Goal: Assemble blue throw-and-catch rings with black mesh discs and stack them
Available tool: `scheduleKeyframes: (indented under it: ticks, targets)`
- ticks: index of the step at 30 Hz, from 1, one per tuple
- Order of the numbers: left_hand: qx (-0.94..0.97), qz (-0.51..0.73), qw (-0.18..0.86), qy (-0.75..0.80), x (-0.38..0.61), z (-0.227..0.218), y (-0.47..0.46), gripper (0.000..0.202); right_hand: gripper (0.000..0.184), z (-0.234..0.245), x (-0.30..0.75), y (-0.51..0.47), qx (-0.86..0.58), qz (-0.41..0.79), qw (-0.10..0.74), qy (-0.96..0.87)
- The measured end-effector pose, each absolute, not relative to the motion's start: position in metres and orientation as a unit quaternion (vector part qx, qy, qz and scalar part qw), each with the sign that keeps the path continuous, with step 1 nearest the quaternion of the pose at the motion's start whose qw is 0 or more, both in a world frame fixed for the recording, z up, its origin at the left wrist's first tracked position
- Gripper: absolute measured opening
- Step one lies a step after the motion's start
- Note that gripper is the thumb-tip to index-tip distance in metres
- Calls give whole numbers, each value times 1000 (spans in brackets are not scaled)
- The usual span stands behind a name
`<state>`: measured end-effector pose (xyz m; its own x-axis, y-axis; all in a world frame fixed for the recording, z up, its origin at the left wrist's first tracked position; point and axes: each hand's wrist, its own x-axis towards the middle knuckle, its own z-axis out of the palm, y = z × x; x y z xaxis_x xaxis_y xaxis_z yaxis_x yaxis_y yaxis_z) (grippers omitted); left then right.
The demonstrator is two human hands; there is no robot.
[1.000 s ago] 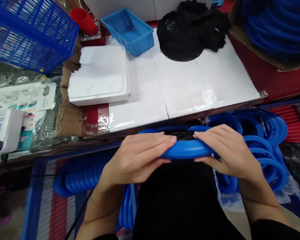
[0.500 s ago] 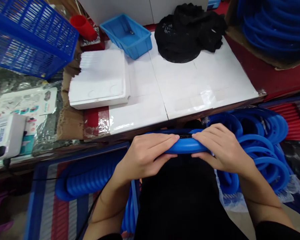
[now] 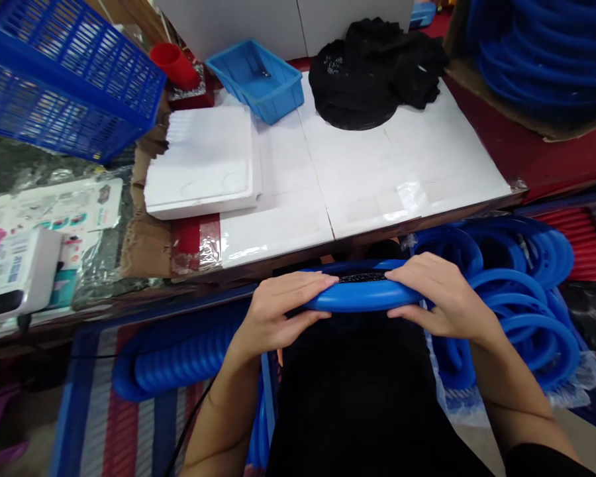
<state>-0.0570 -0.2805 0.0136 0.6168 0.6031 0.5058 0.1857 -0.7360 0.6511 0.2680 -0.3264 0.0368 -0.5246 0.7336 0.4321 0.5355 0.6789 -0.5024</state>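
Observation:
I hold a blue plastic ring (image 3: 362, 297) edge-on just below the table's front edge, over my lap. A strip of black mesh (image 3: 361, 277) shows inside its rim. My left hand (image 3: 281, 311) is wrapped round the ring's left side, fingers on top, thumb beneath. My right hand (image 3: 440, 295) grips the right side the same way. A black cloth (image 3: 352, 397) covers my lap under the ring.
More blue rings are stacked at my right (image 3: 516, 278) and lower left (image 3: 179, 358). The white table top (image 3: 377, 172) carries a black mesh pile (image 3: 372, 69), a small blue tray (image 3: 255, 76), a white foam block (image 3: 203, 162) and a red cup (image 3: 175, 63). A blue basket (image 3: 64, 86) sits far left.
My hands have slid slightly apart along the ring, baring more of its blue rim between them. The camera has shifted a little.

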Motion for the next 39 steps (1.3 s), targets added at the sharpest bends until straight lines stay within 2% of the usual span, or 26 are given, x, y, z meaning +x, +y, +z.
scheduleKeyframes:
  ticks: [2, 6, 10, 13, 16, 21, 26, 30, 35, 39]
  targets:
    - [851, 377, 287, 224, -63, 10, -280, 52, 45, 35, 269, -330, -359, 141, 336, -859]
    - [851, 366, 292, 236, -67, 18, -284, 51, 46, 36, 264, -335, -352, 122, 349, -860]
    - [891, 298, 226, 256, -50, 41, -296, 56, 47, 39, 251, -337, -337, 87, 325, -879]
    - [915, 275, 178, 237, -36, 51, -305, 50, 47, 42, 246, -338, -322, 61, 314, -891]
    - [908, 301, 191, 221, -35, 52, -307, 45, 48, 50, 250, -339, -322, 87, 309, -891]
    - [902, 287, 246, 209, -42, 58, -299, 46, 38, 63, 256, -340, -314, 91, 273, -905]
    - [916, 260, 213, 221, -39, 67, -297, 46, 43, 61, 255, -337, -339, 105, 288, -889]
    - [902, 300, 225, 215, -45, 61, -294, 47, 49, 57, 258, -336, -350, 138, 314, -872]
    - [884, 311, 276, 214, -53, 44, -289, 49, 39, 54, 259, -335, -348, 134, 297, -879]
    - [877, 323, 234, 268, -52, 22, -297, 57, 36, 45, 256, -326, -344, 135, 298, -880]
